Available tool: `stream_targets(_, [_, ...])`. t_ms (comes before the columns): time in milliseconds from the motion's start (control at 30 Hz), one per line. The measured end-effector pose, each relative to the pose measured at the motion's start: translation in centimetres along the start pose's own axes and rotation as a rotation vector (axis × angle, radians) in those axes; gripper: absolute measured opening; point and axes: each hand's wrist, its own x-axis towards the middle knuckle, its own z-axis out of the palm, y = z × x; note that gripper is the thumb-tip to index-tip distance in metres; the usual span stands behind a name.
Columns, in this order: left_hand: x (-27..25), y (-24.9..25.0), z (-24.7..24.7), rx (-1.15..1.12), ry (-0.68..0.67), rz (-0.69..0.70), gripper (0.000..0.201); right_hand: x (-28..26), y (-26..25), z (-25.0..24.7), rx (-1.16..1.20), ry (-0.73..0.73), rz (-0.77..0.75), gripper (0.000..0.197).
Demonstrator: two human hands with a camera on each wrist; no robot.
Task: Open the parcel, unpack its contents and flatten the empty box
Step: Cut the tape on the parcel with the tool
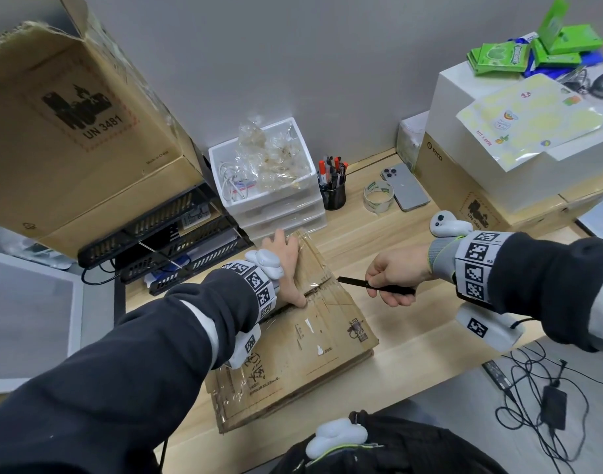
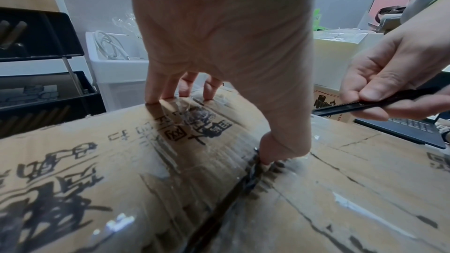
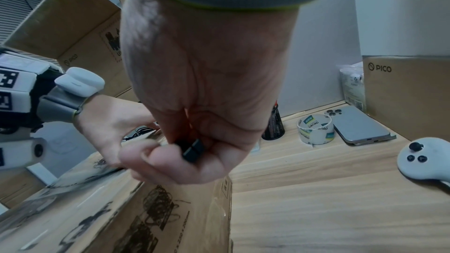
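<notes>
A worn, taped cardboard parcel lies flat on the wooden desk. My left hand presses on its top, fingers spread to the far edge and thumb at the centre seam. In the left wrist view the thumb digs into a dark gap in the seam, under clear tape. My right hand grips a black utility knife just off the parcel's right edge, blade pointing left at the seam's end. The knife's butt shows below the curled fingers in the right wrist view.
Behind the parcel stand a white drawer unit, a pen cup, a tape roll and a phone. A white controller lies near my right wrist. Large boxes flank both sides. Cables lie on the floor.
</notes>
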Motion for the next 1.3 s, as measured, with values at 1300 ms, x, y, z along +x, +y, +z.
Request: stream_targets(1300, [-0.1,-1.3,-0.1,-0.049,-0.021,-0.071,0.094,0.8,1.4,3.7,0.158,-0.188,0.132,0.090])
